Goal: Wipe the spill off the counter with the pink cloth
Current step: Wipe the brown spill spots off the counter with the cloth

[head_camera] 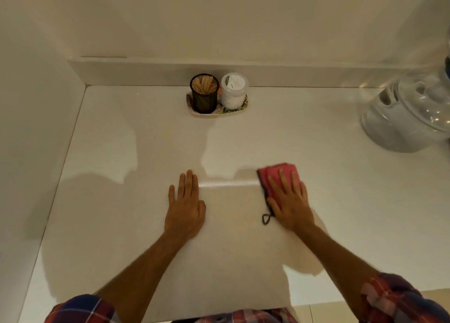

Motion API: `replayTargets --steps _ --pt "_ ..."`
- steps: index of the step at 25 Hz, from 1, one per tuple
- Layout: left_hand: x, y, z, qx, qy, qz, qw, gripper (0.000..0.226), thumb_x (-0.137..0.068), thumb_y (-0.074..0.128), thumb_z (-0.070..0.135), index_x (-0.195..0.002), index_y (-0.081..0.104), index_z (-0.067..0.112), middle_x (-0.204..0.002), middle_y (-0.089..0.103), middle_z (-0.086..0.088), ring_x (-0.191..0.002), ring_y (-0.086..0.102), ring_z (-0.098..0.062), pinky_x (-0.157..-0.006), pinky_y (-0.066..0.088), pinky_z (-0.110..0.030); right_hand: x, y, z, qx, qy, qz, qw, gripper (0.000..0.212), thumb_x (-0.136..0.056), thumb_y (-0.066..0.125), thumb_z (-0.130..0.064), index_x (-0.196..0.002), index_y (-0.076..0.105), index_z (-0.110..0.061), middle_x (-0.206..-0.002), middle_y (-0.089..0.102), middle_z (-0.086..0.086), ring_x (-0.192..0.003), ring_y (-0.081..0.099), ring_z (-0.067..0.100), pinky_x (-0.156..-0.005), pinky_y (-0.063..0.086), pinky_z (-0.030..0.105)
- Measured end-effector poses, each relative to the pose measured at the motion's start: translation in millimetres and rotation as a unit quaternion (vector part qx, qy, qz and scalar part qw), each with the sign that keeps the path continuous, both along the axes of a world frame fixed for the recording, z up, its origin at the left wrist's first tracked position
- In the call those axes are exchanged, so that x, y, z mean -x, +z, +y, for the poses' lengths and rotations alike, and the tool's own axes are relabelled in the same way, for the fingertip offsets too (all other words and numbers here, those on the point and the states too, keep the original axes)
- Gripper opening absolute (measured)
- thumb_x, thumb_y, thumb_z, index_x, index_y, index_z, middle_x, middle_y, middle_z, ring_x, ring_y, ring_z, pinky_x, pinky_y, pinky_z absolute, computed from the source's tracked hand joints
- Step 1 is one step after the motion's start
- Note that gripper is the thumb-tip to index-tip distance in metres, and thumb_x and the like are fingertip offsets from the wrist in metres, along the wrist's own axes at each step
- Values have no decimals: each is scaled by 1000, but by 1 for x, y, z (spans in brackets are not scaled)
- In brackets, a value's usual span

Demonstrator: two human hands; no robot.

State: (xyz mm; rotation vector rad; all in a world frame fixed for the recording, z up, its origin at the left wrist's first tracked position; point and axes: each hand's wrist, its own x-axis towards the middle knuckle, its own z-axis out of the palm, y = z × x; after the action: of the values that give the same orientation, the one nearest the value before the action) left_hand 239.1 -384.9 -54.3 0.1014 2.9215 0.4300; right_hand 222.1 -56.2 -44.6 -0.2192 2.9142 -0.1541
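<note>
A folded pink cloth (pixel 276 174) with a dark edge and a small hanging loop lies flat on the white counter (pixel 109 132). My right hand (pixel 289 201) presses down on it, palm flat, fingers spread over the fabric. My left hand (pixel 186 207) rests flat on the bare counter to the left of the cloth, fingers together, holding nothing. A thin wet streak (pixel 229 184) glistens on the counter between the two hands. No other liquid stands out on the pale surface.
A small tray (pixel 239 109) at the back wall carries a black mesh cup of wooden sticks (pixel 204 93) and a white lidded jar (pixel 234 91). A large clear and white appliance (pixel 409 118) stands at the right. A wall borders the counter's left side.
</note>
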Motion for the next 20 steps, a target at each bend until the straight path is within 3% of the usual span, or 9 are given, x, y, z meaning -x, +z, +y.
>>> replayTargets --steps 3,5,9,13,16,20 --pt "0 -6 0 3 0 3 1000 76 -94 28 35 -157 -3 7 -168 -4 -10 -155 -4 -26 -123 9 -56 48 -6 -29 -12 -91 25 995 66 -99 33 -52 -158 13 -32 -167 17 11 -151 10 45 -119 19 64" --pt "0 -9 -1 -6 3 -1 1000 80 -95 28 44 -157 -7 8 -168 -8 -9 -154 -8 -24 -123 5 -54 75 -10 -60 -9 -87 27 996 64 -100 34 -50 -158 14 -32 -168 15 12 -151 7 46 -120 16 63" --pt "0 -10 -4 -30 5 13 999 88 -94 15 67 -156 -13 12 -168 -12 -7 -154 -11 -20 -123 -5 -46 93 -7 -133 5 28 35 999 60 -101 32 -46 -158 18 -31 -167 19 11 -151 10 46 -120 19 61" --pt "-1 -7 -6 -85 19 30 996 85 -95 10 68 -158 -7 13 -168 -8 -7 -154 -10 -17 -125 -1 -45 42 -6 -184 25 198 16 980 62 -101 26 -52 -159 11 -35 -169 9 8 -154 -2 41 -124 8 59" --pt "-3 -5 -4 -80 25 24 996 83 -97 9 65 -158 -6 11 -167 -8 -7 -154 -11 -19 -125 5 -49 -13 -5 -166 64 209 6 976 63 -102 25 -51 -159 6 -35 -170 2 4 -154 -10 38 -123 8 61" --pt "-3 -7 -2 -10 6 6 1000 89 -93 14 70 -157 -6 11 -167 -11 -10 -154 -13 -25 -124 5 -52 -72 -10 -85 19 215 1 976 64 -101 30 -57 -158 6 -40 -170 8 1 -155 -6 36 -120 12 63"
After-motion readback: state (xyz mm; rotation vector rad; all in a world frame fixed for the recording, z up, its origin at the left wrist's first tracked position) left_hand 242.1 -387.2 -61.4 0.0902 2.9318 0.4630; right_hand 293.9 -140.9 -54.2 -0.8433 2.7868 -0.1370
